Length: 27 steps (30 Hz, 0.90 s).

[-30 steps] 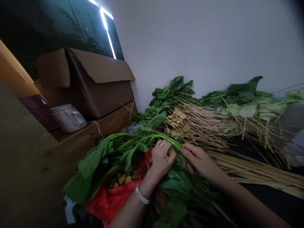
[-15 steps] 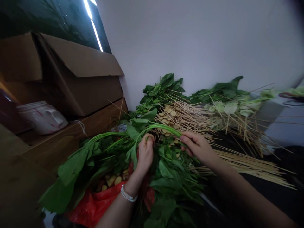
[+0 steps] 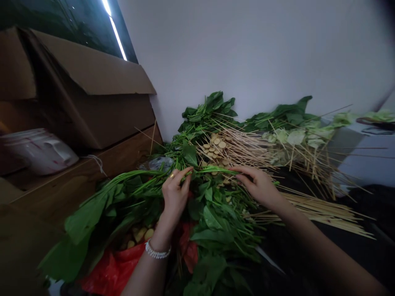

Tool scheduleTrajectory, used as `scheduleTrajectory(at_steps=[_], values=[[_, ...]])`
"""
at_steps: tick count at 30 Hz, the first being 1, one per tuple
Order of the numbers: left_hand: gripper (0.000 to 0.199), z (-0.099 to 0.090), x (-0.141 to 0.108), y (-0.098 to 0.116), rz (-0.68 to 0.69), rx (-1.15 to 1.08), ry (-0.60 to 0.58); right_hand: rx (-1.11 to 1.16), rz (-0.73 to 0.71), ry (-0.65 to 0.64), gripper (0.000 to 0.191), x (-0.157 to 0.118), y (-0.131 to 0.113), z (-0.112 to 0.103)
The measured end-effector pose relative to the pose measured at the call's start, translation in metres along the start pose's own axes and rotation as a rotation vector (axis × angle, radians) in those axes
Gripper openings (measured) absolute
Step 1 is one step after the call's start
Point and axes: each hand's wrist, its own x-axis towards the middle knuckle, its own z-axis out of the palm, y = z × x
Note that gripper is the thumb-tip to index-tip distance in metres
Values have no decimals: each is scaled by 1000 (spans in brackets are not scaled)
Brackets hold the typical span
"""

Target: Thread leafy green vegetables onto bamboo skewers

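Left hand (image 3: 175, 196) is clenched on a green stalk (image 3: 212, 169) near its middle, fingers closed around it. Right hand (image 3: 257, 185) has the same stalk between its fingertips (image 3: 239, 174) further along (how firmly, can't tell from here). Stalk sits at frame centre, arcing over a heap of leafy greens (image 3: 216, 218), spinach-like, exact kind unclear. Handling call: light, soft, limp at the leaves; stems look flexible and probably bruise if squeezed. Best hold is low on the stem, below the leaves, with a gentle pinch. Around it: bamboo skewers (image 3: 317, 211) fanned out at 3 o'clock, skewered round tan slices (image 3: 216, 144) at 12, red plastic bag (image 3: 112, 269) under the greens at 7, cardboard box (image 3: 89, 90) at 10, white plastic tub (image 3: 40, 150) at 9. Beaded bracelet (image 3: 157, 250) on the left wrist.
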Motion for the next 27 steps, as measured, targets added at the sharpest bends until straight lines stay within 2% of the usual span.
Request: scheduleTrajectory(at_steps=[5,11,14,16,19,22,24,27], values=[[24,7,-5,-6,147,49,-151,-18,-41,-6,29,-1,0,1],[24,12,-10,-10,137,137,-220,-21,-43,-26,28,-2,-5,0],[18,12,-9,-5,93,76,-165,-64,3,-47,27,-2,-7,1],[12,12,-7,-2,28,33,-100,-105,22,-114,25,-3,-8,2],[10,10,-2,-7,-178,-61,23,-160,4,-211,25,-3,-6,2],[14,5,5,-18,-372,-122,215,-234,-17,-189,25,-2,-1,1],[15,2,8,-22,-342,-68,303,-257,-33,-172,25,-2,1,2],[20,2,4,-12,-159,1,268,-272,-80,-170,24,-4,-3,6]])
